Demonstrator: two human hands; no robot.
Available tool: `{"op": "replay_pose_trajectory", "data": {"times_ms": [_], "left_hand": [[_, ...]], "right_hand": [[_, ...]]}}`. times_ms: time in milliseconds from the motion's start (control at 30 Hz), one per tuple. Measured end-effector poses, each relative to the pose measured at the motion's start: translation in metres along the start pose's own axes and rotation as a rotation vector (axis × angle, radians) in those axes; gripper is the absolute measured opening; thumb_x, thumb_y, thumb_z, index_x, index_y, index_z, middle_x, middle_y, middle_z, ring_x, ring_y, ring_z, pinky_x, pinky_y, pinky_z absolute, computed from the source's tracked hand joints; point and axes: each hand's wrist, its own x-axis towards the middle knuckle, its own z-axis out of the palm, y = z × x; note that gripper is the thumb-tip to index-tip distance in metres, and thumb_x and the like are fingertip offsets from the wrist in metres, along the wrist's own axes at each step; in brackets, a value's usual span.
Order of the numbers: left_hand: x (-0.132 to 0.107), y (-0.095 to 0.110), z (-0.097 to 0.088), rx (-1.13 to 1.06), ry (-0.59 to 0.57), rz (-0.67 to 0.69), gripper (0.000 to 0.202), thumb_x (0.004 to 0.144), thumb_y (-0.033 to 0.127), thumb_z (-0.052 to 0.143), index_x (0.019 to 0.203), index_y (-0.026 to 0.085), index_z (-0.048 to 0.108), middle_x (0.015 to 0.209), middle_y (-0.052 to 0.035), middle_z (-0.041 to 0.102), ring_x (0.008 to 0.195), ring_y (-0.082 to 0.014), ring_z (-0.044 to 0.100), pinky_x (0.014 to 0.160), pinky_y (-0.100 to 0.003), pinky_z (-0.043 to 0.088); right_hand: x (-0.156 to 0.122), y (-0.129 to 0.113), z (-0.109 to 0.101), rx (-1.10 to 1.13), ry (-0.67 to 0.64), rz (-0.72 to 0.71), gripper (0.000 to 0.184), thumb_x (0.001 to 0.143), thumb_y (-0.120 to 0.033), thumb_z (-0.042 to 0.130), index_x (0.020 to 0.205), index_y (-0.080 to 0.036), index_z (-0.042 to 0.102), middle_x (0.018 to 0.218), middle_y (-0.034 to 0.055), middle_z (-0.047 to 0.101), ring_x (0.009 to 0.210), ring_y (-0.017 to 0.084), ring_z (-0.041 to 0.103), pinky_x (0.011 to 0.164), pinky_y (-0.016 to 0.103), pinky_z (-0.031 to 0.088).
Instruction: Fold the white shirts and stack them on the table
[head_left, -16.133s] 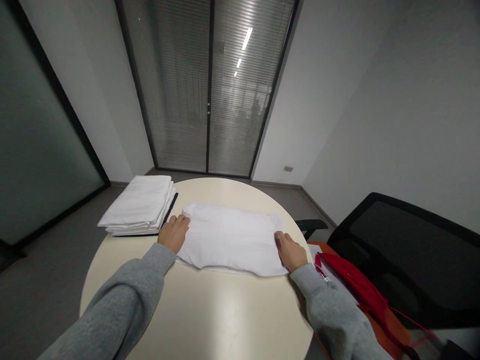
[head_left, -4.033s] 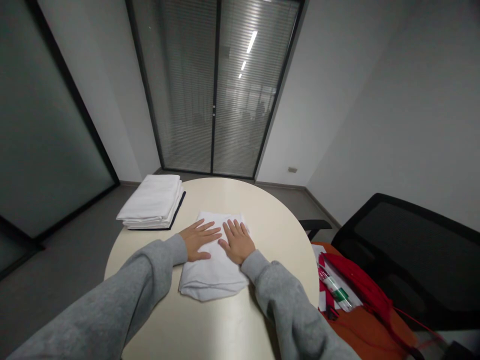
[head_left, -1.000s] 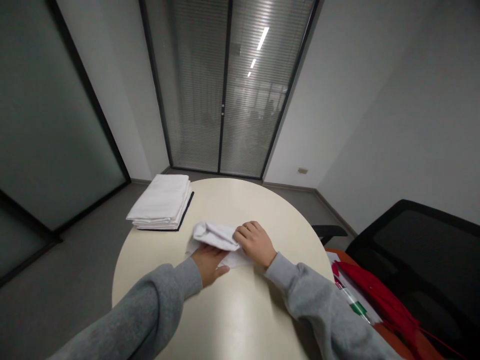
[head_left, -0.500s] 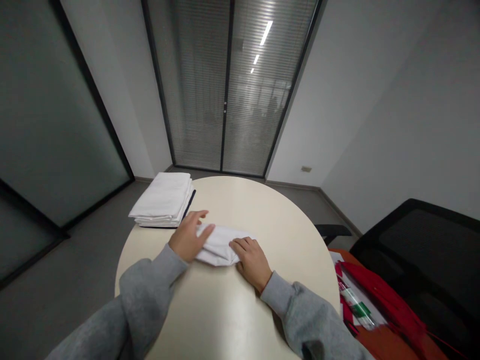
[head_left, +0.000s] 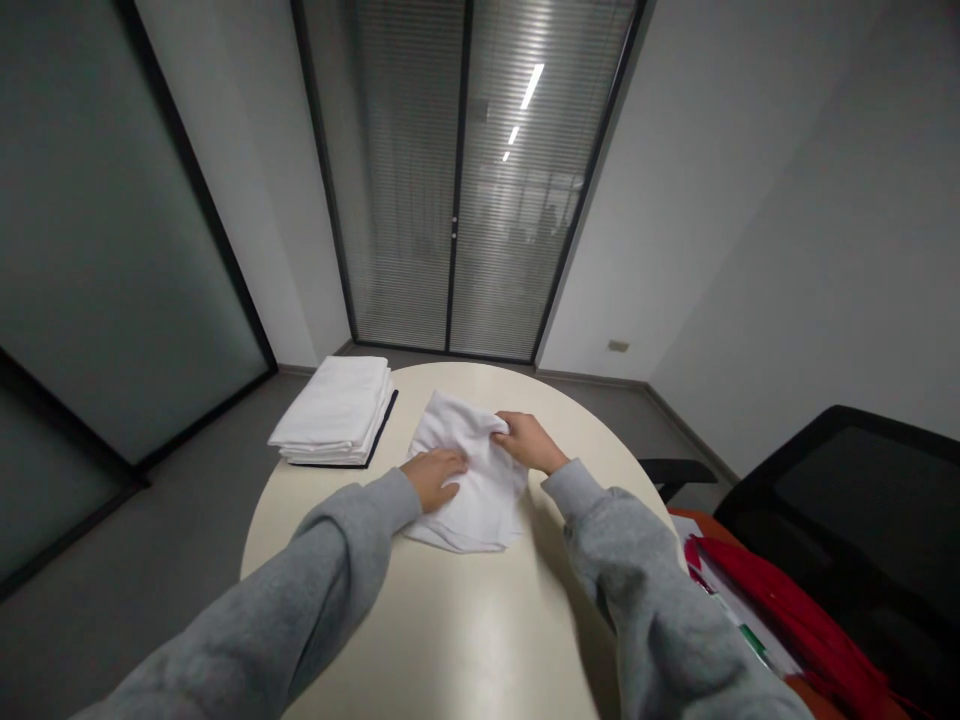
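A folded white cloth (head_left: 472, 480) lies on the round cream table (head_left: 465, 620). My left hand (head_left: 435, 472) rests on the cloth's left side with fingers curled down onto it. At the cloth's far right corner my right hand (head_left: 523, 438) pinches the fabric, which is lifted a little there. Both arms wear grey sleeves.
A stack of folded white cloths (head_left: 336, 408) sits on a dark board at the table's far left edge. A black mesh chair (head_left: 847, 500) stands to the right, with red and orange items (head_left: 780, 630) beside it. Glass doors with blinds (head_left: 457, 180) are behind.
The cloth has been turned and opened out from a narrow bundle into a wider folded shape. My right hand moved from its near edge to the far corner; my left hand shifted onto its left side.
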Motion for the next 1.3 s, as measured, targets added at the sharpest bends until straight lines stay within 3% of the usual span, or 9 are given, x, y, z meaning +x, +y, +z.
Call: {"op": "replay_pose_trajectory", "data": {"times_ms": [233,400,600,700,767,833,933,1100,1300], "left_hand": [[0.002,-0.030,0.026,0.230,0.114,-0.228,0.047,0.087,0.033,0.060,0.132,0.021,0.065,0.135,-0.0134,0.063,0.128,-0.0359,0.052,0.107,-0.055,0.044],[-0.023,-0.021,0.027,0.305,0.013,-0.316,0.059,0.088,0.048,0.062,0.143,0.026,0.061,0.148,-0.0151,0.058,0.141,-0.0443,0.042,0.118,-0.071,0.018],[-0.065,0.026,-0.041,0.134,-0.233,-0.224,0.048,0.089,0.047,0.062,0.134,0.031,0.067,0.141,-0.0055,0.065,0.129,-0.0304,0.060,0.111,-0.044,0.044],[-0.057,0.064,-0.076,0.020,-0.063,-0.130,0.043,0.101,0.046,0.045,0.134,0.027,0.065,0.125,-0.0045,0.074,0.110,-0.0221,0.069,0.101,-0.035,0.051],[-0.033,0.074,-0.080,0.087,0.153,-0.075,0.043,0.104,0.038,0.039,0.138,0.024,0.062,0.135,-0.0060,0.069,0.123,-0.0213,0.062,0.111,-0.037,0.043],[-0.007,0.063,-0.066,0.253,0.215,-0.104,0.045,0.102,0.038,0.046,0.142,0.023,0.058,0.149,-0.0070,0.059,0.140,-0.0279,0.049,0.121,-0.049,0.031],[0.009,0.020,-0.026,0.371,0.085,-0.316,0.049,0.099,0.040,0.050,0.146,0.026,0.056,0.158,-0.0069,0.049,0.147,-0.0341,0.040,0.121,-0.060,0.026],[-0.025,-0.035,0.021,0.400,0.062,-0.332,0.058,0.101,0.041,0.044,0.157,0.029,0.041,0.164,-0.0050,0.040,0.151,-0.0319,0.035,0.122,-0.059,0.025],[-0.056,-0.042,0.036,0.465,0.168,-0.232,0.074,0.096,0.049,0.049,0.163,0.026,0.029,0.170,-0.0047,0.027,0.156,-0.0301,0.022,0.126,-0.052,0.017]], "right_hand": [[-0.035,-0.035,0.035,-0.356,0.103,-0.158,0.023,0.097,-0.015,0.053,0.112,-0.025,0.067,0.111,0.0062,0.071,0.103,0.023,0.058,0.085,0.031,0.043],[-0.061,-0.041,0.077,-0.450,0.149,-0.443,0.020,0.106,-0.028,0.047,0.116,-0.024,0.064,0.127,0.0071,0.066,0.101,0.022,0.054,0.084,0.036,0.041],[-0.070,-0.020,0.106,-0.380,0.147,-0.542,0.020,0.104,-0.023,0.052,0.121,-0.025,0.064,0.141,0.0040,0.061,0.106,0.023,0.051,0.086,0.039,0.038],[-0.070,-0.018,0.107,-0.363,0.145,-0.538,0.019,0.103,-0.022,0.054,0.119,-0.026,0.065,0.138,0.0032,0.064,0.105,0.023,0.051,0.085,0.040,0.037],[-0.070,-0.018,0.105,-0.362,0.138,-0.541,0.018,0.102,-0.021,0.055,0.116,-0.025,0.065,0.134,0.0035,0.066,0.103,0.023,0.051,0.084,0.041,0.037],[-0.070,-0.017,0.104,-0.353,0.135,-0.551,0.017,0.101,-0.020,0.055,0.113,-0.024,0.066,0.134,0.0038,0.066,0.103,0.023,0.051,0.085,0.041,0.037],[-0.073,-0.012,0.103,-0.334,0.159,-0.568,0.015,0.100,-0.018,0.054,0.108,-0.021,0.066,0.133,0.0056,0.067,0.105,0.023,0.052,0.089,0.042,0.038],[-0.084,0.003,0.104,-0.306,0.194,-0.598,0.017,0.099,-0.013,0.050,0.099,-0.020,0.066,0.119,0.0088,0.071,0.100,0.023,0.055,0.089,0.040,0.044],[-0.105,0.029,0.099,-0.194,0.180,-0.576,0.027,0.097,-0.007,0.044,0.103,-0.020,0.067,0.121,0.0081,0.072,0.113,0.021,0.062,0.102,0.037,0.049]]}}
